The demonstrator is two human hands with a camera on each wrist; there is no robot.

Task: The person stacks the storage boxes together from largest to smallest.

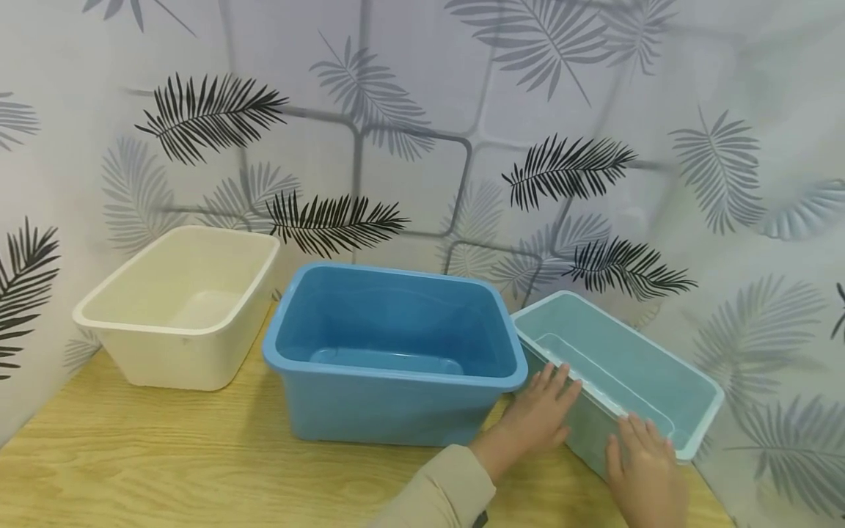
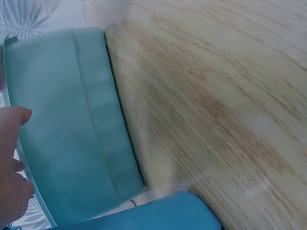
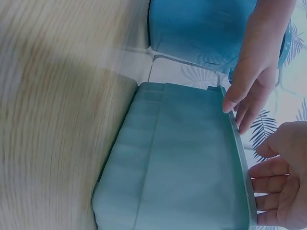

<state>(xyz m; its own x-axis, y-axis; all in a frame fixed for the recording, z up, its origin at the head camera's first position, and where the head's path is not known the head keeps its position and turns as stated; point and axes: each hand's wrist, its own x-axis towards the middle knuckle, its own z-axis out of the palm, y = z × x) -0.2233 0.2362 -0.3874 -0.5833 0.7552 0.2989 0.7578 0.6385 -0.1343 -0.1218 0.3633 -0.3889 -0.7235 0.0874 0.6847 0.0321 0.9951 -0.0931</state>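
Observation:
A pale teal plastic bin (image 1: 614,345) stands at the right of the table, turned at an angle; its inside shows bare. My left hand (image 1: 538,412) rests its spread fingers on the bin's near rim, close to the left end. Farther right along that rim, my right hand (image 1: 645,466) touches the edge with extended fingers, its thumb held apart. The right wrist view shows the bin's outer side wall (image 3: 192,153), with the left hand (image 3: 256,84) and right hand (image 3: 288,177) both at the rim. Only part of the left hand (image 2: 12,163) shows in the left wrist view.
A larger blue bin (image 1: 396,407) stands in the middle, its right corner close against the teal one. To its left is a cream bin (image 1: 172,356). All stand on a wood-grain table (image 1: 198,455) before a leaf-patterned backdrop (image 1: 422,95).

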